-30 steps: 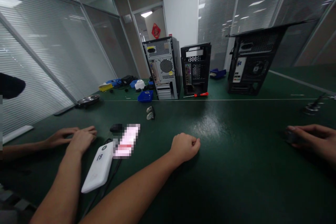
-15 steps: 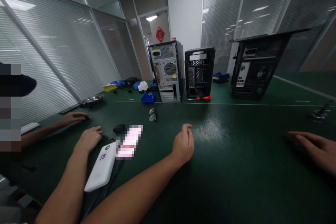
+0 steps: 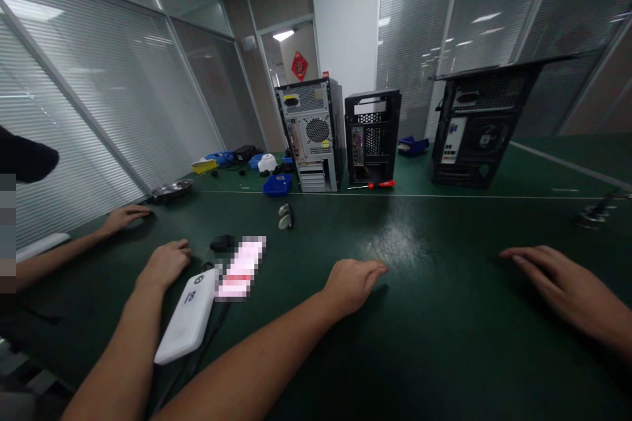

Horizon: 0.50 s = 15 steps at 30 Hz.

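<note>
My left hand (image 3: pixel 355 281) is held low over the green tabletop, its fingers stretched to the right with nothing in them. Across from it my right hand (image 3: pixel 557 283) comes in from the right edge, open, fingers stretched left and thumb a little apart. No object shows between the two. Left of my left forearm are a blurred-out pink phone-like screen (image 3: pixel 241 266), a white power bank (image 3: pixel 185 322) marked 18 and black cables. A pair of glasses (image 3: pixel 285 216) lies farther back.
Three computer cases (image 3: pixel 316 145) stand at the back; a red screwdriver (image 3: pixel 378 184) lies before the middle one. Blue trays (image 3: pixel 277 185) sit nearby. A small dark stand (image 3: pixel 595 216) is at right. A co-worker's hands (image 3: pixel 165 266) rest at left.
My right hand has moved left, farther into view. My left hand has straightened its bent fingers and turned them to the right. The view has shifted slightly.
</note>
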Tool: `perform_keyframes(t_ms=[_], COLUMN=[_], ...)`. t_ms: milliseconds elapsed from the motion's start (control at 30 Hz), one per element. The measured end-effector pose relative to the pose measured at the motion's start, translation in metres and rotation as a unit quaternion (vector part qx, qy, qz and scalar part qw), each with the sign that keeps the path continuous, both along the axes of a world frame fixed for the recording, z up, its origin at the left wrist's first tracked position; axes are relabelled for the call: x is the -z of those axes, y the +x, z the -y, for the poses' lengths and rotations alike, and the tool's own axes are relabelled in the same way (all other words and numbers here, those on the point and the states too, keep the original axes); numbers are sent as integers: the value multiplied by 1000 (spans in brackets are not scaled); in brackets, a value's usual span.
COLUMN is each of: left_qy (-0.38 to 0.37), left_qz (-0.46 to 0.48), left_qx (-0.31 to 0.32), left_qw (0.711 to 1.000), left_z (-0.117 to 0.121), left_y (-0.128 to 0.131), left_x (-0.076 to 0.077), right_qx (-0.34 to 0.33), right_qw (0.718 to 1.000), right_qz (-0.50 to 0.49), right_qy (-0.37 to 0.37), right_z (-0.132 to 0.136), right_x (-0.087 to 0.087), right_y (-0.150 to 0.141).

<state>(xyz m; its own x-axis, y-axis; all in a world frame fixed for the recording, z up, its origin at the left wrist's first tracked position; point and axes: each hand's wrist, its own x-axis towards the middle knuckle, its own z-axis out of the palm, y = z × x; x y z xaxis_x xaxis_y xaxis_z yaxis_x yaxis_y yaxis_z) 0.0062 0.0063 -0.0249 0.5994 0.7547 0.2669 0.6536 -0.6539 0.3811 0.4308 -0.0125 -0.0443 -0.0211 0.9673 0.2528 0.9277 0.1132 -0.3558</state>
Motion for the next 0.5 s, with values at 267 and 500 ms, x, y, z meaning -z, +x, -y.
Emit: perform_keyframes(t_ms=[267, 500], left_qy=[67, 41], left_qz=[-31, -10], left_qx=[95, 141], left_qw=[993, 989], left_z=[19, 29], left_y=[14, 22], left_x=[-9, -14], right_qx=[-202, -276], right_qw=[979, 955], right_qz=[-17, 34], right_qy=[13, 103], right_z=[38, 47], right_x=[-30, -24], right_y=[-146, -187])
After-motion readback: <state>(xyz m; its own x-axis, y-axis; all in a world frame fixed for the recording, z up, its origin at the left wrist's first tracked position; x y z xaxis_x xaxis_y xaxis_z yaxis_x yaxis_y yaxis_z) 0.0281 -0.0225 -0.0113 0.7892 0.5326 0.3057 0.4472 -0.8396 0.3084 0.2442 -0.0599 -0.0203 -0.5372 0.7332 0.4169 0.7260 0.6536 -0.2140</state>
